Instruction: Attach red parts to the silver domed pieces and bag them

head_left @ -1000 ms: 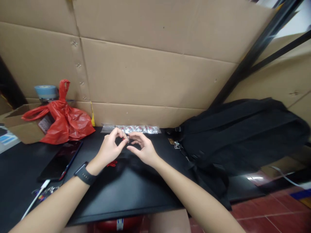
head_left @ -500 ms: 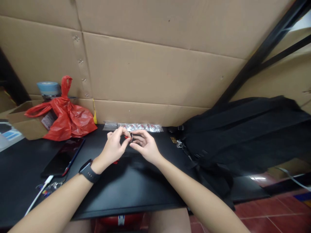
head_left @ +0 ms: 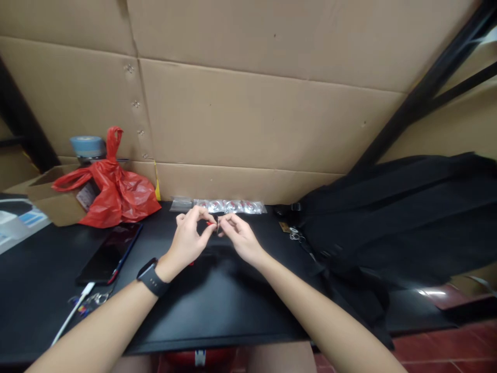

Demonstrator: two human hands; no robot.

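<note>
My left hand (head_left: pixel 190 233) pinches a small red piece (head_left: pixel 210 223) between thumb and fingertips, above the black tabletop. A thin, dark ring-like part (head_left: pixel 218 224) stands edge-on against it; its exact kind is too small to make out. My right hand (head_left: pixel 241 237) closes its thumb and fingers on the other side of this part. Behind the fingertips lies a row of clear plastic packets (head_left: pixel 233 206) holding round silvery and red items. Another bit of red (head_left: pixel 191 263) shows on the table beside my left wrist, mostly hidden.
To the left are a red plastic bag (head_left: pixel 116 191), an open cardboard box (head_left: pixel 58 202), a blue-lidded container (head_left: pixel 88 146) and a phone (head_left: pixel 111 255) on a white cable. A black backpack (head_left: pixel 404 223) covers the right side, with keys (head_left: pixel 295 234) beside it. Cardboard (head_left: pixel 240 119) walls the back.
My right fingers have drawn together from a looser, spread hold onto the small part. The left hand keeps its pinch. The whole view has shifted slightly.
</note>
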